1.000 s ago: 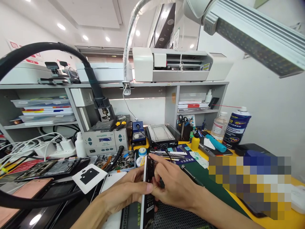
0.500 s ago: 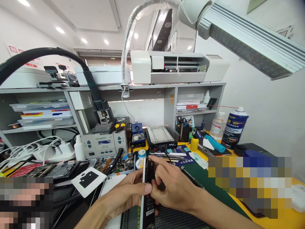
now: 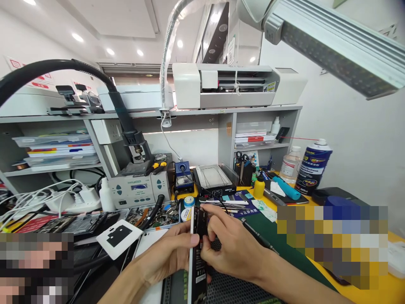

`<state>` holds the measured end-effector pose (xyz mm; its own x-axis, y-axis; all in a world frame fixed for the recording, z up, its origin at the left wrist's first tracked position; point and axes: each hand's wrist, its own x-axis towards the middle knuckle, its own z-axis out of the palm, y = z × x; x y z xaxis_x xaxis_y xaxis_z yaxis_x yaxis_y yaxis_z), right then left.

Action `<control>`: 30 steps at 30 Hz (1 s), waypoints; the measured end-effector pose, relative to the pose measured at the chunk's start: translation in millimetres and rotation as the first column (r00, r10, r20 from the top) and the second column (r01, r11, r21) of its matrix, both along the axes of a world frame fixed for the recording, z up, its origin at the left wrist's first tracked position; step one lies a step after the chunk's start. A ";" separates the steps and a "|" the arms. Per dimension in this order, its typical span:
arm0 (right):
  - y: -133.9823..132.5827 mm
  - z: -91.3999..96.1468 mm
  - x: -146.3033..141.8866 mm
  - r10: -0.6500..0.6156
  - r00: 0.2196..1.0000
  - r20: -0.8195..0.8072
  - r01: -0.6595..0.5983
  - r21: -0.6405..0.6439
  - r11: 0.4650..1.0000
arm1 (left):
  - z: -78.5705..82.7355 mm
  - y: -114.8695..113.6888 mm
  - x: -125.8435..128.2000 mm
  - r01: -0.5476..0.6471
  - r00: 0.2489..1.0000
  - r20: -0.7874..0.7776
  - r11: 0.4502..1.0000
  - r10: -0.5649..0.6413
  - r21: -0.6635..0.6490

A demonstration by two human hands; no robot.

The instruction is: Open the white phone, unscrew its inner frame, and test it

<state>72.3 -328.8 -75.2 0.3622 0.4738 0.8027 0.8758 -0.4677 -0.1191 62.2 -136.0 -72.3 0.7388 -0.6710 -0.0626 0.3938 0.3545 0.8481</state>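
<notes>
A smartphone (image 3: pixel 199 266) with its back off, white along one edge and with a black labelled battery inside, stands nearly on end in front of me. My left hand (image 3: pixel 172 247) is closed around its left side, thumb lying over the edge. From the right, my right hand (image 3: pixel 229 242) bears on the phone's upper part: the index finger reaches the top corner, and the thumb and curled fingers pinch at the inner face. Whether a small part sits in that pinch is hidden. Beneath the phone is a dark perforated mat (image 3: pixel 234 289).
Left of the hands lie a white card with black cutouts (image 3: pixel 118 240) and a tray of small parts (image 3: pixel 171 215). A hot-air station (image 3: pixel 136 192) stands behind. Tweezers and tools rest on a blue mat (image 3: pixel 245 212). At right are a yellow bottle (image 3: pixel 258 188) and spray can (image 3: pixel 313 166).
The left thumb has shifted slightly up the phone's edge. My right hand stays at the upper part with small finger movement, and the whole view has moved a little.
</notes>
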 end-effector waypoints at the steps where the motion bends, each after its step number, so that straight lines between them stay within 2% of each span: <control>1: 0.2 -0.3 0.0 -0.006 1.000 0.000 0.006 0.000 1.000 | -0.2 -0.2 0.0 -0.004 1.000 -0.004 1.000 0.004 0.002; 10: -1.3 2.9 -1.0 0.017 0.999 -0.043 -0.018 -0.029 0.999 | -7.2 -1.1 3.2 -0.008 1.000 -0.010 0.999 0.007 -0.039; 19: -0.4 3.3 -1.3 0.015 1.000 -0.020 -0.015 0.004 1.000 | -6.5 -1.1 2.3 -0.016 1.000 -0.012 0.998 0.015 -0.061; 24: -3.5 10.4 -2.5 0.065 0.985 -0.160 -0.063 0.020 0.998 | -2.8 -1.8 3.3 -0.098 0.995 0.005 0.995 0.098 -0.015; 27: -5.1 21.2 -6.8 0.084 0.915 -0.395 -0.034 0.132 0.991 | 4.1 -1.1 3.8 -0.223 0.975 0.001 0.974 0.223 0.030; 28: -5.2 24.7 -8.3 0.099 0.852 -0.514 -0.008 0.177 0.984 | 6.7 -0.8 3.7 -0.263 0.965 0.011 0.964 0.263 0.047; 30: -4.5 29.1 -10.7 0.186 0.647 -0.739 0.029 0.268 0.963 | 11.2 -0.5 2.8 -0.319 0.947 0.045 0.944 0.317 0.086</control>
<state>61.6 -333.3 -46.1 0.8597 0.3672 0.3551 0.4625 -0.2644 -0.8463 65.1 -136.5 -61.1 0.9153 -0.3933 -0.0864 0.2466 0.3777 0.8925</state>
